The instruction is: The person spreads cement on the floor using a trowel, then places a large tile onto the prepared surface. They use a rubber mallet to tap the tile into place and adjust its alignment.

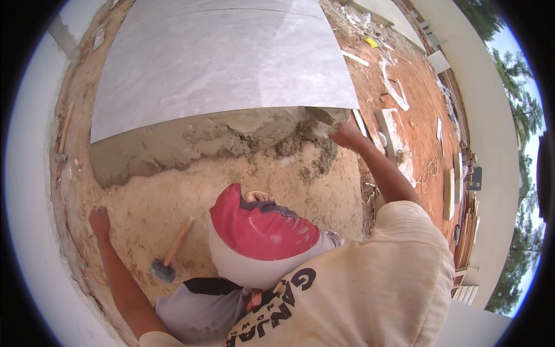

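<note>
My right hand (346,134) grips a trowel (322,115) in the grey wet mortar (202,136) at the right end of the band along the near edge of a large pale grey slab (219,63). My left hand (99,218) is closed at the left, below the mortar band, on what looks like a thin string, faint in the picture. A mallet (163,270) with a dark head and wooden handle lies to its right on the sandy ground (150,202). My bent leg with a red patch (260,231) and part of my bare foot (260,196) are at lower centre.
A pale wall (34,173) runs along the left. At the right are red soil (428,144), a pale block (387,130), white scraps (396,89), stacked timber (468,225), a long pale wall (491,173) and trees beyond.
</note>
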Demonstrator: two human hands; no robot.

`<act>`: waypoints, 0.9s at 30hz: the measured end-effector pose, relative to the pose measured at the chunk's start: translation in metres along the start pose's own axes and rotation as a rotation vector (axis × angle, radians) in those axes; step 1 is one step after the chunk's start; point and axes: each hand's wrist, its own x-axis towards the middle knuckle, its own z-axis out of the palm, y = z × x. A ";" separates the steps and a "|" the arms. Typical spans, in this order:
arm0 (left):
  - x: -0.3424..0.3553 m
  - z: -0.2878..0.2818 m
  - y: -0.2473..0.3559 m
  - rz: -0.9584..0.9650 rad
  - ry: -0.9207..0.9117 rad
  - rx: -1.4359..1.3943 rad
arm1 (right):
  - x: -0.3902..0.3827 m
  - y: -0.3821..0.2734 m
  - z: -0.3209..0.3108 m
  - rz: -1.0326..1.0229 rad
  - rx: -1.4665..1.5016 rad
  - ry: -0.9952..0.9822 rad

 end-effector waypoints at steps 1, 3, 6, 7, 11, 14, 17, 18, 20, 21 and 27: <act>0.001 0.000 0.002 0.001 0.004 -0.006 | -0.005 -0.010 0.000 -0.038 -0.018 0.012; 0.003 0.000 0.009 0.016 0.012 -0.005 | -0.005 -0.037 -0.001 -0.075 0.033 -0.095; 0.006 -0.003 0.018 0.049 0.065 -0.014 | -0.017 -0.080 0.008 -0.144 0.033 -0.058; 0.007 -0.004 0.020 0.053 0.109 -0.035 | -0.022 -0.091 0.011 -0.144 0.026 -0.097; 0.003 -0.007 0.011 0.044 0.104 -0.110 | -0.041 -0.090 0.020 -0.130 -0.011 -0.106; -0.005 -0.006 -0.009 0.029 0.072 -0.025 | -0.044 -0.053 0.022 -0.013 0.041 0.049; -0.015 -0.004 -0.029 -0.132 0.041 -0.106 | -0.040 -0.003 0.021 0.125 0.051 0.143; -0.017 -0.004 -0.035 -0.111 0.044 -0.093 | -0.039 0.011 0.022 0.124 0.041 0.153; -0.020 -0.006 -0.044 -0.158 -0.020 -0.058 | -0.036 0.035 0.026 0.175 0.006 0.150; -0.021 -0.006 -0.047 -0.120 -0.009 -0.071 | -0.033 0.042 0.029 0.162 0.016 0.129; -0.017 -0.006 -0.040 -0.025 0.088 -0.081 | -0.019 0.008 0.059 0.043 0.093 0.122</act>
